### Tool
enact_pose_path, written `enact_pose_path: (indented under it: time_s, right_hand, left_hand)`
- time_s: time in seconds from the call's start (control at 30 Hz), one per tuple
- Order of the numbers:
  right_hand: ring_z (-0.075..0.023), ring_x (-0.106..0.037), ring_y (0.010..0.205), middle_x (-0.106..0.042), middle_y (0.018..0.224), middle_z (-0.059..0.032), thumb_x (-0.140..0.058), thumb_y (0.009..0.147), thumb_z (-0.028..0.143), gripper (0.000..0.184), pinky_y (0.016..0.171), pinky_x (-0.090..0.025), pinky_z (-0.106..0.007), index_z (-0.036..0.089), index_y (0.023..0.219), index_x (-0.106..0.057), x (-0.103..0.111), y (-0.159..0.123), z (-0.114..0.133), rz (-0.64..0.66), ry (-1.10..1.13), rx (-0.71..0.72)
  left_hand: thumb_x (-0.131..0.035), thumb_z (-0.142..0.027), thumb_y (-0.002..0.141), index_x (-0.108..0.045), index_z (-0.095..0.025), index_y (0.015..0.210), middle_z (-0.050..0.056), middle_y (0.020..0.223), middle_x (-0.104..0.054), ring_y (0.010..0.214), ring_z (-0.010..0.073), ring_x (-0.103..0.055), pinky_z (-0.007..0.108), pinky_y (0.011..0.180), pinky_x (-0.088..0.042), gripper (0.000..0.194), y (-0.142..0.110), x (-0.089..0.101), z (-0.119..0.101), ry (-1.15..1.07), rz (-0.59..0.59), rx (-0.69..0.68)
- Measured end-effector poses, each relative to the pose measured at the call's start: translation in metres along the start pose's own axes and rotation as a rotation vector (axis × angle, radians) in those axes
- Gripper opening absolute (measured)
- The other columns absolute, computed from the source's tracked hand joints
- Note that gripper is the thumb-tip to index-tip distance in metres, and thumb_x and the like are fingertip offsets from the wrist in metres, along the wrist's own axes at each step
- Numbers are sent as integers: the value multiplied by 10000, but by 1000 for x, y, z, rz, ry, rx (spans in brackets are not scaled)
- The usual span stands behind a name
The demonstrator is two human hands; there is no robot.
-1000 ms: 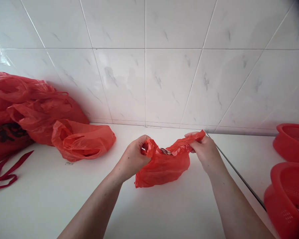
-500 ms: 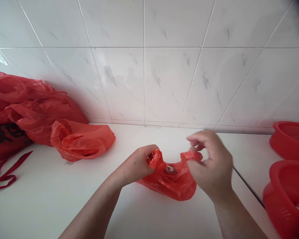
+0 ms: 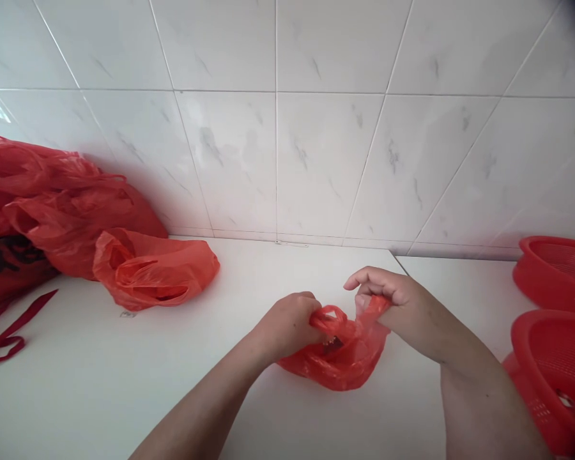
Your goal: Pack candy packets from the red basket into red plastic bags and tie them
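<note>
A small red plastic bag (image 3: 345, 370) rests on the white tabletop between my two hands. My left hand (image 3: 292, 326) grips its gathered left edge, where a loop of plastic pokes up beside the fingers. On the other side my right hand (image 3: 388, 297) pinches the bag's right edge between thumb and fingers, with the index finger stretched out to the left. Something dark with light marks shows inside the bag's mouth, too covered to name.
At the left lies a heap of red plastic bags (image 3: 76, 204), with a single crumpled red bag (image 3: 167, 268) in front and a dark red strap (image 3: 19, 326) nearby. Two red plastic baskets (image 3: 531, 338) stand at the right. A tiled wall (image 3: 316, 160) backs the white table (image 3: 124, 377).
My left hand has shifted slightly right and turned over the bag's edge. My right hand has turned, its wrist swinging outward, and the bag's mouth has drawn closer together.
</note>
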State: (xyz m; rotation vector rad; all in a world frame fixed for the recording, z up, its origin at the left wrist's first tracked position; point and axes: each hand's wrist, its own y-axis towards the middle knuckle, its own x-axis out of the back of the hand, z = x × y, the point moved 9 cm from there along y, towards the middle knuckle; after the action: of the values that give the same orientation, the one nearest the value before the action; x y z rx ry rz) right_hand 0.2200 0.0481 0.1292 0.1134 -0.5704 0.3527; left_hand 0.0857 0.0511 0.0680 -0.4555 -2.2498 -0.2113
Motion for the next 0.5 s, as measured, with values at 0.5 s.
enact_pose_path:
  time_s: [0.5]
  right_hand:
    - [-127,-490,607,-503,585,30,-414,690,127,130,591,-383,-256,205,588,-399,26,-4,-10,-5,149,-72]
  left_hand:
    - [-429,-141,768,-571,-202,766,13,831,-597,714,139,-563,234,615,-409,155,8,17,33,-318,-381,59]
